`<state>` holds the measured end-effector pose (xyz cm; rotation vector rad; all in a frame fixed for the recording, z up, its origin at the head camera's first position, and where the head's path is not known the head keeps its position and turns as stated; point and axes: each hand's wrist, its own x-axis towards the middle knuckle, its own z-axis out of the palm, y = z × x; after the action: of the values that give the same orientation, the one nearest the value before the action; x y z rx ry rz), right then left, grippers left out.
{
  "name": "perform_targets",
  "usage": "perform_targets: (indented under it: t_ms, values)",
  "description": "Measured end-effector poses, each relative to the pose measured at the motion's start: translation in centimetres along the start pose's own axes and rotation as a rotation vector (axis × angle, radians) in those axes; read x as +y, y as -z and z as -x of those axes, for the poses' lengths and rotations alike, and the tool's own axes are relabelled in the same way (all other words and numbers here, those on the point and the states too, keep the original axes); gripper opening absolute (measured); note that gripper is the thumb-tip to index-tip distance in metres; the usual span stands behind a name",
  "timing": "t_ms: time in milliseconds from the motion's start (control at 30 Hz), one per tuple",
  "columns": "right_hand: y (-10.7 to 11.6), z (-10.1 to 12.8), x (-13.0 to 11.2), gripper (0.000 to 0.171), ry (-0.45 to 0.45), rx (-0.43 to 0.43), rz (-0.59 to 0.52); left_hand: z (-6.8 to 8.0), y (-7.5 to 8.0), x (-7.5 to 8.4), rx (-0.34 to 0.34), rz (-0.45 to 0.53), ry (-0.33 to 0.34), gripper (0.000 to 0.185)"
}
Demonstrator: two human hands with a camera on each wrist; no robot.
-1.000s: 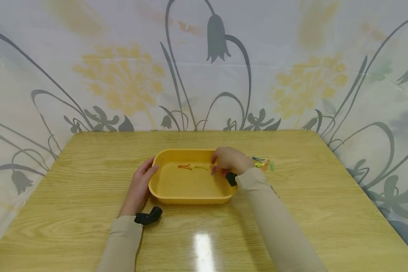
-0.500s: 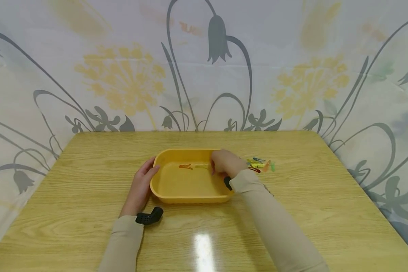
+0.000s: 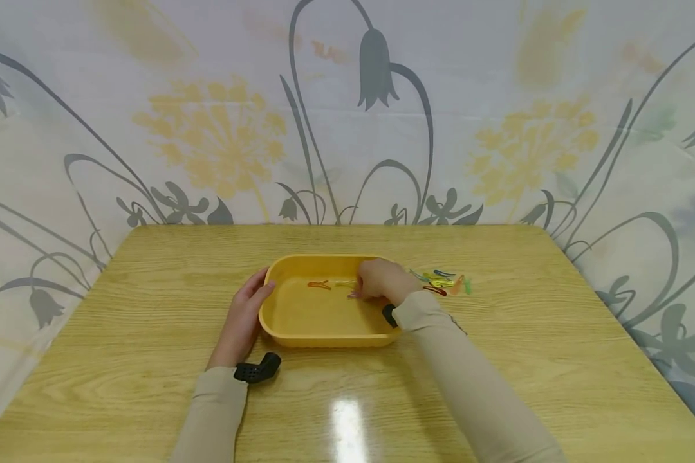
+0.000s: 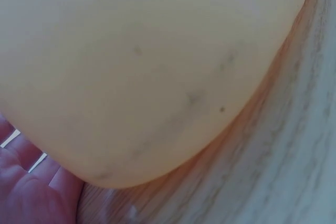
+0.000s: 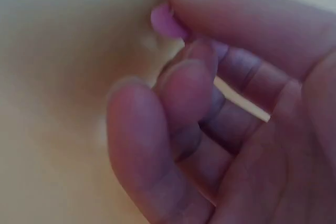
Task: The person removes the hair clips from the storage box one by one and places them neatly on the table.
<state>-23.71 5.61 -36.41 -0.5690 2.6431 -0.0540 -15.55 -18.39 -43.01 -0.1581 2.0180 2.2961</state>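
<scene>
Right hand [image 3: 382, 281] lowered, apparently pinching purple clip [image 5: 167, 20].

1 yellow tray [image 3: 324, 337]; 3 clips inside [image 3: 318, 284]; 2 hands [image 3: 240, 318]

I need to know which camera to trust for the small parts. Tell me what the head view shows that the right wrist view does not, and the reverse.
Only the head view shows the left hand resting against the yellow plastic tray's left end, the pile of small coloured clips on the wooden table right of the tray, and the orange clip lying inside it.

Only the right wrist view shows the fingertips curled close up, pinching a small purple clip.

Both show the right hand inside the tray.
</scene>
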Motion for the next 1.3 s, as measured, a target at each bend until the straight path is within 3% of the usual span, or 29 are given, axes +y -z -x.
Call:
perform_targets:
  t_ms: [333, 500, 700, 800, 1033, 1300]
  values:
    - [0.5, 0.3, 0.2, 0.036, 0.082, -0.101, -0.125, 0.0, 0.0, 0.0, -0.001, 0.000, -0.008, 0.051]
    - [0.9, 0.6, 0.2, 0.034, 0.105, -0.119, -0.187, -0.1, 0.1, 0.0, 0.013, -0.005, -0.006, 0.052]
    - [0.9, 1.2, 0.6, 0.016, 0.115, -0.149, -0.307, -0.1, 0.1, 0.0, 0.013, -0.007, 0.001, 0.051]
    - [0.9, 1.5, 0.8, 0.010, 0.145, -0.136, -0.343, 0.0, 0.1, 0.1, 0.016, -0.006, -0.003, 0.050]
    - [0.9, 2.9, 1.8, 0.026, 0.194, -0.084, -0.410, -0.1, 0.1, 0.2, 0.019, 0.006, -0.002, 0.049]
    - [0.7, 4.7, 2.9, 0.020, 0.222, -0.021, -0.504, 0.0, 0.0, 0.0, 0.008, 0.007, 0.006, 0.050]
